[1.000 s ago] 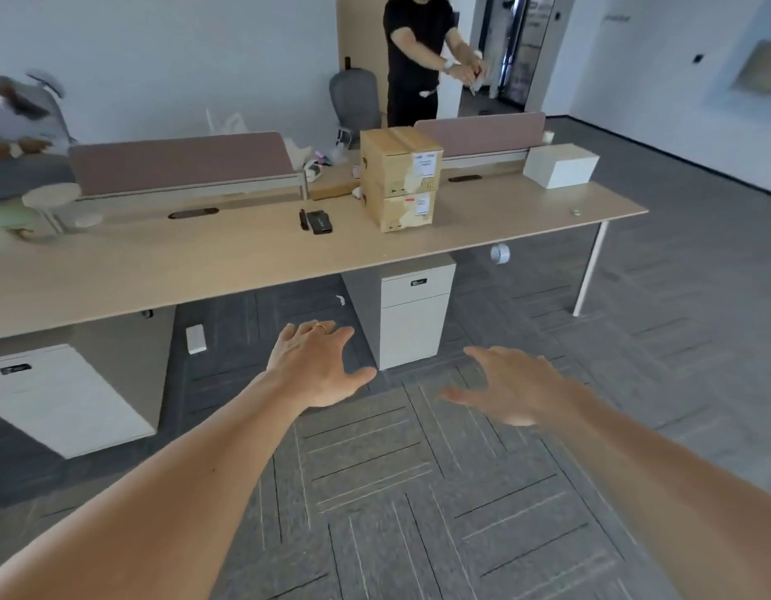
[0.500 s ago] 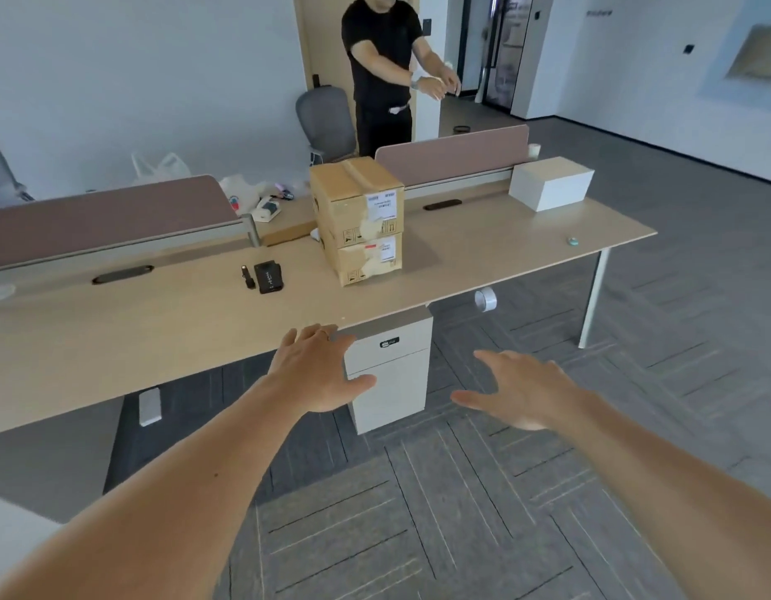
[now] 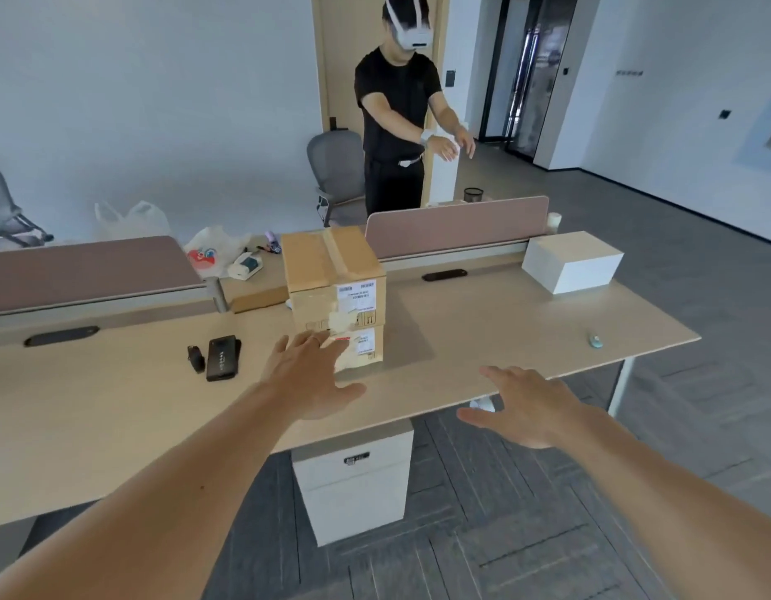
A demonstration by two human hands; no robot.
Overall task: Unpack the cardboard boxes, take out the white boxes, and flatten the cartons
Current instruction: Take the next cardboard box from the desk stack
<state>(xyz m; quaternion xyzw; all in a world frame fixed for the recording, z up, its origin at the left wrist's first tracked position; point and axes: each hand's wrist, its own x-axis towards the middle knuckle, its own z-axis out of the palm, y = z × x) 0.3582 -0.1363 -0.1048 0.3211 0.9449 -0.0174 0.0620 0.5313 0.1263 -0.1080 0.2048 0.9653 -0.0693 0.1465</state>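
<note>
Two taped cardboard boxes (image 3: 331,275) stand stacked on the desk (image 3: 504,331). The left hand (image 3: 310,376), fingers spread, has its fingertips at the lower box (image 3: 368,350); whether they touch it is unclear. The right hand (image 3: 526,409), also spread and empty, hovers apart to their right.

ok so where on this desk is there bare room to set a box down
The widest bare patch on the desk is front left, between the black device and the near edge. Another lies between the stacked cartons and the white box, short of the small teal object. It is crowded behind the cartons, around the plastic bags.
</note>
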